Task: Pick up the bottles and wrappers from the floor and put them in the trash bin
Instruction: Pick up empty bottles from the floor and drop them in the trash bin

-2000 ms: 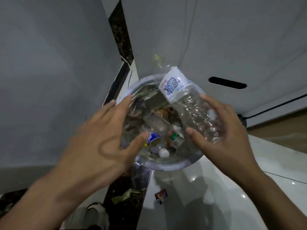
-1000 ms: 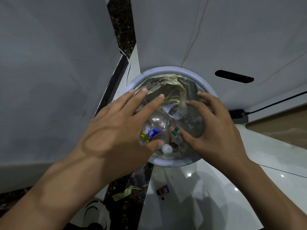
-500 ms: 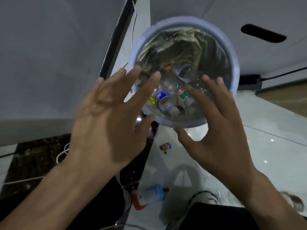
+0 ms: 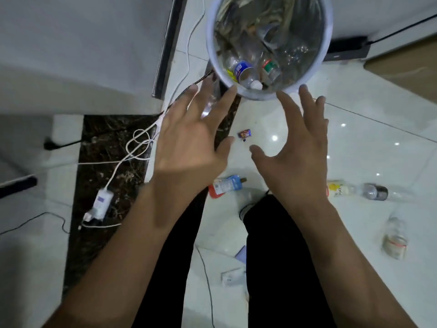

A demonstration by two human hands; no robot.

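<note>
The trash bin [image 4: 255, 95] holds a heap of bottles [image 4: 246, 73] and sits just past the fingertips of both hands. A small wrapper [image 4: 244, 134] lies on the floor [image 4: 354, 143] between the left hand [image 4: 189, 143] and right hand [image 4: 295, 159]. Both hands are spread wide and hold nothing.

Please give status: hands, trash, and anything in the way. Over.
Left hand and right hand open, empty, just short of trash bin. Small wrapper, blue-label bottle, yellow-label bottle lie on floor. White cable beside left hand.
</note>
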